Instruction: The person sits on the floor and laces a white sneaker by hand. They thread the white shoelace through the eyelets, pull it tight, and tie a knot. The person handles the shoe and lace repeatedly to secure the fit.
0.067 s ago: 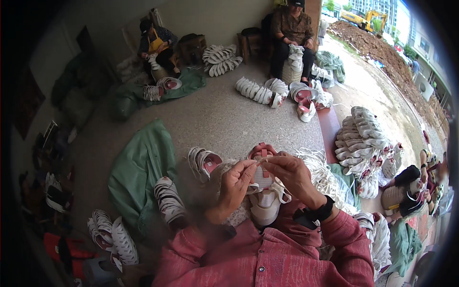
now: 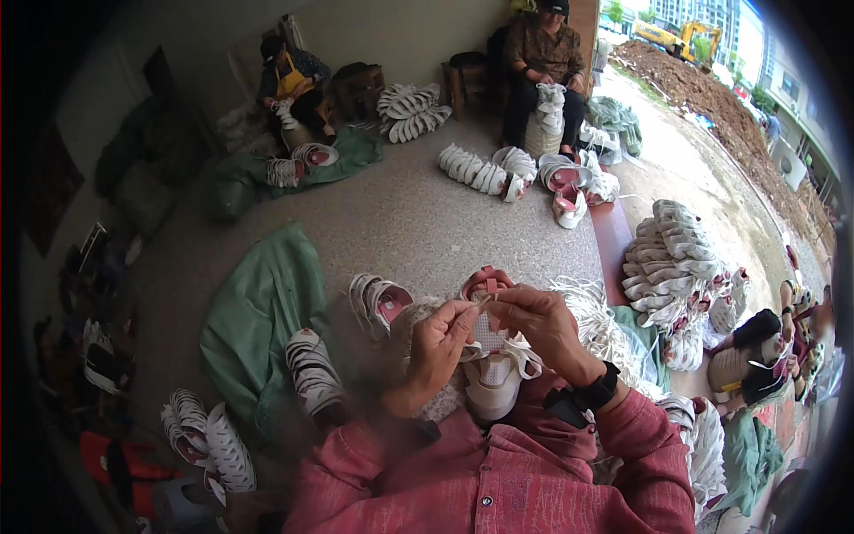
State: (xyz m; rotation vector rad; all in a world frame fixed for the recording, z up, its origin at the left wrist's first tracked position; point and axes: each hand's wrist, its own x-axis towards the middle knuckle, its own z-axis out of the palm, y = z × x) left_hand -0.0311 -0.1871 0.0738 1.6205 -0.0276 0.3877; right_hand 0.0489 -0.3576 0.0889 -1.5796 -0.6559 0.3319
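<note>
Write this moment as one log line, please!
left hand: pinching lace | right hand: pinching lace | white shoe: below both hands, red lining | green cloth: on floor, left

Shoe point(image 2: 492, 394) white, lining point(image 2: 486, 279) red; shirt point(image 2: 551, 488) red, pale-streaked; sheeting point(image 2: 267, 316) green.

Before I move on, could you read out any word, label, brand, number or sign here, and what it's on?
Yellow excavator outside: dark lettering, which I won't copy out.
Pale patch inside a red-lined shoe: too small to read.
White-and-red shoe at lower centre: no words I can make out.
</note>
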